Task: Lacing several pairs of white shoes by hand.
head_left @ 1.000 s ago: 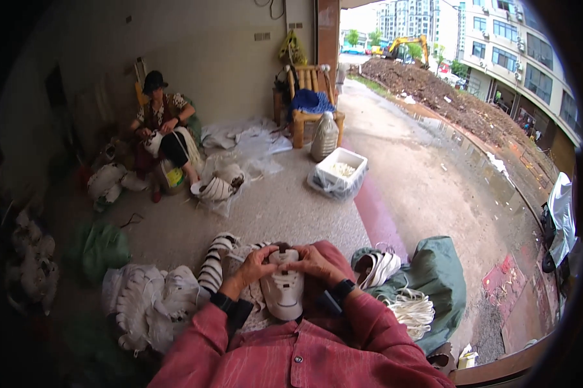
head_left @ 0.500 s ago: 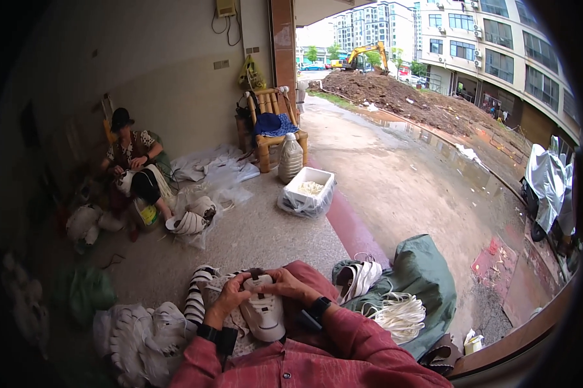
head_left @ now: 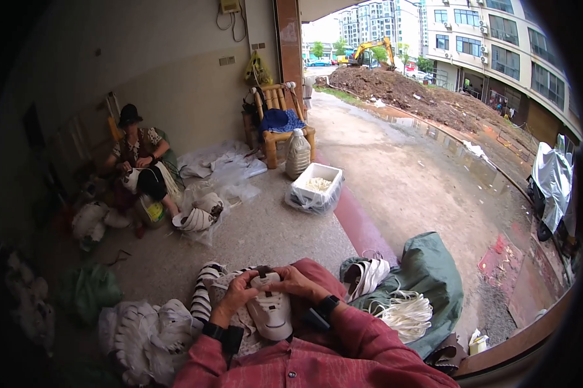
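A white shoe upper (head_left: pixel 272 317) lies over my lap with its toe end toward me. My left hand (head_left: pixel 239 291) grips its far end from the left, thumb and fingers closed on the edge. From the right, my right hand (head_left: pixel 296 282) is closed on the same end, its fingers close to those of the left. Dark slots show down the middle of the upper; the finest detail between my fingertips is too small to make out. White laces (head_left: pixel 404 315) lie bundled on a green sack (head_left: pixel 433 278) to my right.
Stacked white uppers (head_left: pixel 146 336) lie at my left, and another white upper (head_left: pixel 367 277) rests by the sack. Ahead stand a white foam box (head_left: pixel 323 176), a large plastic bottle (head_left: pixel 298 155) and a bamboo chair (head_left: pixel 278 123). Another person (head_left: pixel 136 152) sits working at the far left.
The view has shifted slightly, so the surroundings sit a little farther right. Both hands stay on the shoe upper, with only small finger movements.
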A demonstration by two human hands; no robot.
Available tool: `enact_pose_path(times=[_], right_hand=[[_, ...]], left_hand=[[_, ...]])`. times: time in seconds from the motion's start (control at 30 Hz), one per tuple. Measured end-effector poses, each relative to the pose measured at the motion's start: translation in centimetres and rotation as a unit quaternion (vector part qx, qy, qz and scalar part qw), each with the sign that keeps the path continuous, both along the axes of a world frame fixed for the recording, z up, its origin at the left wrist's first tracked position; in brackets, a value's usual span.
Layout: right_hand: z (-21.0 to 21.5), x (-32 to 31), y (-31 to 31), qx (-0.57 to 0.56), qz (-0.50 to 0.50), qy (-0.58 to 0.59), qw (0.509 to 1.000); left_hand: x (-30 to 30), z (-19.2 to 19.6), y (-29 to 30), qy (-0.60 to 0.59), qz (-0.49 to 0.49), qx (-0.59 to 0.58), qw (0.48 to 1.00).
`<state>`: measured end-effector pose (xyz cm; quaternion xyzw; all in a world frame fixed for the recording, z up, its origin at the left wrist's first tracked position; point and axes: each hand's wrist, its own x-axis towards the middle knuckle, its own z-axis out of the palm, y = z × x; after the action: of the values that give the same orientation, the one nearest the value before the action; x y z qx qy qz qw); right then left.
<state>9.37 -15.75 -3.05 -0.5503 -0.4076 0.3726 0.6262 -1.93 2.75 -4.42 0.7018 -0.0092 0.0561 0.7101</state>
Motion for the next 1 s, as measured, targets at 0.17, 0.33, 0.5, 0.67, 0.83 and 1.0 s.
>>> enact_pose_path(times=[0.17, 0.33, 0.5, 0.67, 0.83, 1.0], right_hand=[[0.7, -0.1, -0.2, -0.005, -0.004, -0.034, 0.999], [0.8, -0.5, -0.3, -0.015, -0.034, -0.023, 0.999], [0.3, -0.2, 0.0, -0.018, -0.041, -0.002, 0.999], [0.7, -0.1, 0.0, -0.023, -0.03, 0.004, 0.999], [1.1, 0.0, -0.2, -0.05, -0.03, -0.015, 0.998], [0.1, 0.7, -0.3, -0.002, -0.045, -0.129, 0.991]], left_hand=[[0.3, -0.3, 0.0, 0.008, -0.013, -0.052, 0.999], [0.3, 0.0, -0.4, 0.012, 0.024, -0.016, 1.0], [0.1, 0.5, -0.6, 0.006, 0.009, -0.013, 1.0], [0.0, 1.3, -1.0, 0.03, 0.019, -0.015, 0.999], [-2.4, 8.1, -3.3, -0.204, 0.216, 0.207, 0.932], [-10.6, 19.5, -5.6, -0.601, 0.358, 0.344, 0.627]])
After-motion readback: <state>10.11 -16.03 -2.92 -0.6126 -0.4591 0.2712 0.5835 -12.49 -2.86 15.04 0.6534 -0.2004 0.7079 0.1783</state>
